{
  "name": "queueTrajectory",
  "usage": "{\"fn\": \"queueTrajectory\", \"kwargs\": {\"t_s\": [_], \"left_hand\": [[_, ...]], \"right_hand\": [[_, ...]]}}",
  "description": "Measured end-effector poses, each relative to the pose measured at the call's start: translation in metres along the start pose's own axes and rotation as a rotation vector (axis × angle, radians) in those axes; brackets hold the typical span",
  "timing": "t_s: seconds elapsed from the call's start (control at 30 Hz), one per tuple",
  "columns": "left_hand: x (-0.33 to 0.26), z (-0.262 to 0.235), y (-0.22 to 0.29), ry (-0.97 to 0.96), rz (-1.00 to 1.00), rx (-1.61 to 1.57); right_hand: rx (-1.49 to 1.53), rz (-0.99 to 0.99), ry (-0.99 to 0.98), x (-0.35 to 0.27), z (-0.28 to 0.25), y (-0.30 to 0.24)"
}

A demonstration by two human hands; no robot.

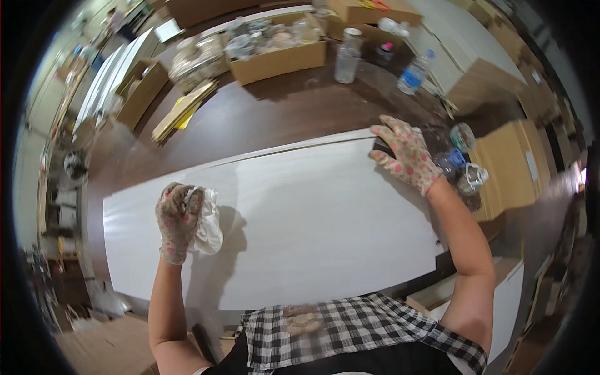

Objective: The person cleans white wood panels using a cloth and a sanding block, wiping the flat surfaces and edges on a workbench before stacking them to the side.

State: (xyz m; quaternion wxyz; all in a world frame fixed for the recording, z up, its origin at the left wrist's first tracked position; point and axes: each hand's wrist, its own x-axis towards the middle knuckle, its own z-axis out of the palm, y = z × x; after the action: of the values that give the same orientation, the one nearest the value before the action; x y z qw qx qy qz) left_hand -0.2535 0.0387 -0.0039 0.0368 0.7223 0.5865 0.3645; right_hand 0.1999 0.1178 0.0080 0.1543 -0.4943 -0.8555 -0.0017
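Left grip: the left hand (177, 220), in a patterned work glove, is closed around a crumpled white cloth (207, 222) and presses it onto the white panel (300, 219).
Right grip: the right hand (405, 153), gloved alike, lies with fingers spread over the panel's far right corner; it clamps nothing and serves only to steady the board.
Panel: a long, pale, flat board lying across the dark table (262, 119), its near edge close to the person's checked apron (350, 331). The cloth sits on its left part, well apart from the steadying hand.
Behind the panel: an open cardboard box (281, 59) of clear wrapped items, a glass jar (347, 56) and a plastic water bottle (414, 72) stand on the table, apart from the board's far edge.
At the right corner: small jars and tape rolls (462, 159) crowd just beside the right hand.
Risk, sliding: the board may shift under a firm wipe, since only one flat palm holds it.
Risk, knocking: a shift to the right would likely push the corner into the small items and tip them.
Risk, streaks: a bunched cloth probably wipes unevenly and could leave marks.
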Motion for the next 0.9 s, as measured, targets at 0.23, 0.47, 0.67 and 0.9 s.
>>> {"fn": "queueTrajectory", "kwargs": {"t_s": [0.23,0.47,0.67,0.9], "left_hand": [[-0.076,-0.057,-0.032,0.002,-0.202,0.105],[-0.110,-0.109,-0.034,-0.270,-0.072,0.167],[-0.155,-0.121,-0.014,-0.633,0.106,0.241],[-0.150,-0.095,-0.013,-0.576,0.285,0.046]], "right_hand": [[0.084,-0.107,-0.041,0.030,0.041,-0.067],[0.166,-0.393,0.036,0.129,0.124,-0.221],[0.280,-0.557,0.064,0.202,0.174,-0.354],[0.279,-0.382,-0.077,0.192,0.160,-0.316]]}}
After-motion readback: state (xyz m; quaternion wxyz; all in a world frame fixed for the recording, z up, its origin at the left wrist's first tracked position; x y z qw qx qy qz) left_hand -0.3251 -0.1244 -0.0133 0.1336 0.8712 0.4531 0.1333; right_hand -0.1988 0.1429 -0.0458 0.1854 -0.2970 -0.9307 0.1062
